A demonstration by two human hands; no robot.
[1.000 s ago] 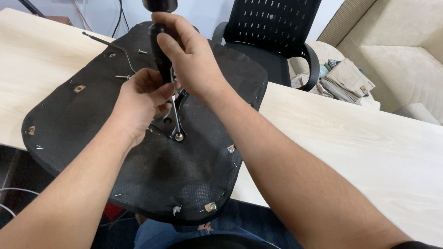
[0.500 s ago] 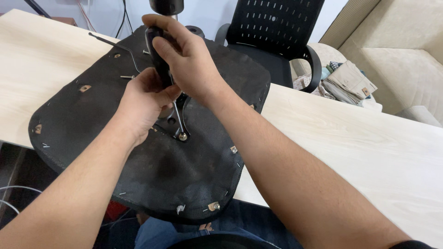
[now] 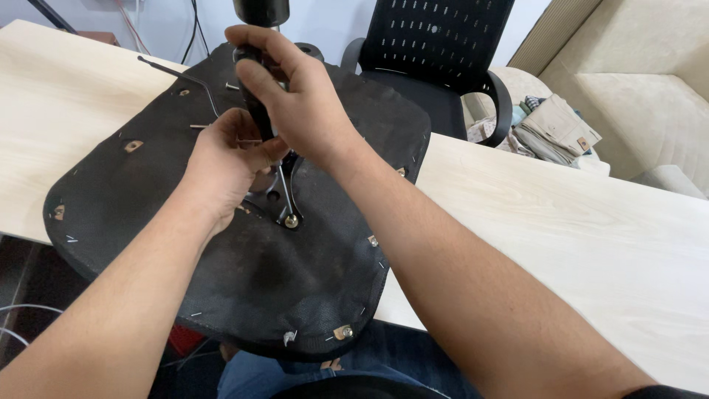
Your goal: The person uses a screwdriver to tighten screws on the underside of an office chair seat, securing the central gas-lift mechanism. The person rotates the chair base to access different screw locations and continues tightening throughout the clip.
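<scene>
Black fabric covers the upturned chair seat (image 3: 221, 273) lying on the pale wood table (image 3: 591, 244). From the head view, my right hand (image 3: 295, 103) is clamped around the dark tool handle (image 3: 255, 89) — at twelve o'clock above the metal bracket (image 3: 284, 199). My left hand (image 3: 225, 162) pinches closed beside the shaft, at nine o'clock.

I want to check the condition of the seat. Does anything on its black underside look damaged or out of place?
Yes. The seat underside lies upturned on the table, and its black fabric shows small torn holes near the left edge, with loose staples sticking out along the front rim. The hands hide the middle.
</scene>
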